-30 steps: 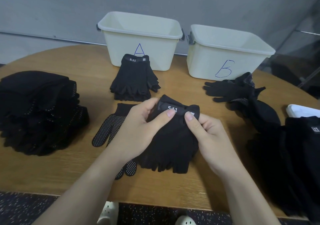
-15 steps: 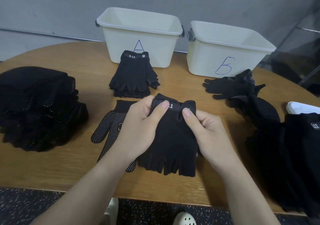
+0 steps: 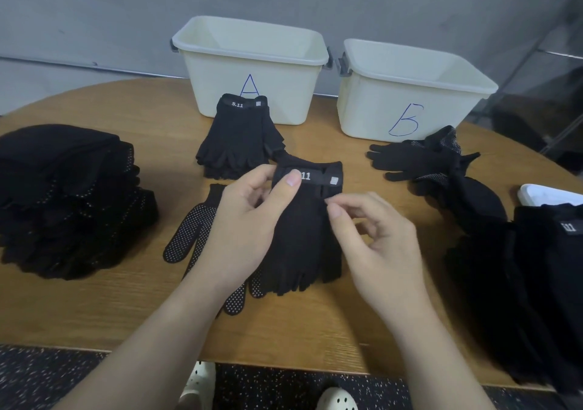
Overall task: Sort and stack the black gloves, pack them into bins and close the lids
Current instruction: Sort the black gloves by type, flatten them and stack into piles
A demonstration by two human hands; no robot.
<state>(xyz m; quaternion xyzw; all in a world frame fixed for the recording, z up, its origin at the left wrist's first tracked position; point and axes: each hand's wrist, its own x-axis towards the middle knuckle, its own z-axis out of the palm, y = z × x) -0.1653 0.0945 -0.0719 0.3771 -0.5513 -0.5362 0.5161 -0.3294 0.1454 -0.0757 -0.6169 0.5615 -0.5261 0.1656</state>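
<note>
A fingerless black glove (image 3: 304,229) with a "5.11" wrist band lies flat at the middle of the tabletop (image 3: 94,299), cuff pointing toward the bins, partly covering a dotted grip glove (image 3: 192,236) beneath it. The left hand (image 3: 246,220) pinches the cuff at the band's left end, thumb pressed on top of the label, apparently to pin the glove down while it is straightened. The right hand (image 3: 375,236) hovers just off the cuff's right edge with fingers loosely curled and thumb and forefinger nearly together; it seems to hold nothing, though whether a fingertip touches the fabric is unclear. Just beyond, a neat stack of matching banded gloves (image 3: 239,141) rests against bin A (image 3: 252,72), which suggests this type is gathered there for that bin. Loose full-finger dotted gloves (image 3: 429,160) lie before bin B (image 3: 410,94), likely its sort. Both bins stand open with no gloves visible inside. A tall pile of dotted gloves (image 3: 69,198) sits at the left, and another dark heap (image 3: 536,277) at the right, so much sorting looks undone.
</note>
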